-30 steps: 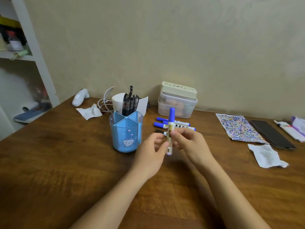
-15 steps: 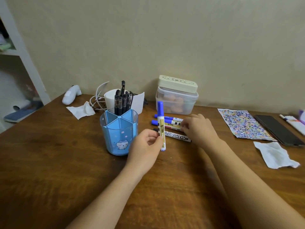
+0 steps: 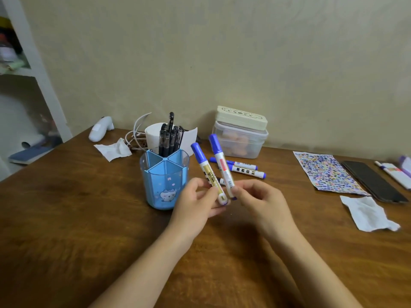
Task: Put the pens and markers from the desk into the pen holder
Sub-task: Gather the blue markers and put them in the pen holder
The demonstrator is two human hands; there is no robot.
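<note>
A blue pen holder (image 3: 164, 181) with a cat face stands on the desk; several black pens (image 3: 169, 138) fill its back compartment. My left hand (image 3: 196, 205) holds a blue-capped marker with a gold label (image 3: 208, 173), tilted cap up, just right of the holder. My right hand (image 3: 261, 203) holds a second blue-capped marker with a red label (image 3: 222, 166) beside the first. Two more blue markers (image 3: 245, 168) lie on the desk behind my hands, and part of another marker (image 3: 221, 181) shows between the held ones.
A clear plastic box (image 3: 241, 141) with a cream case on top stands by the wall. A sticker sheet (image 3: 325, 172), a dark phone (image 3: 373, 184) and crumpled tissue (image 3: 367, 215) lie to the right. A white cup (image 3: 153, 135), cables and tissue (image 3: 113, 148) sit behind the holder.
My right hand picked a second marker off the desk and brought it up beside the one in my left hand. The left marker tilted leftward.
</note>
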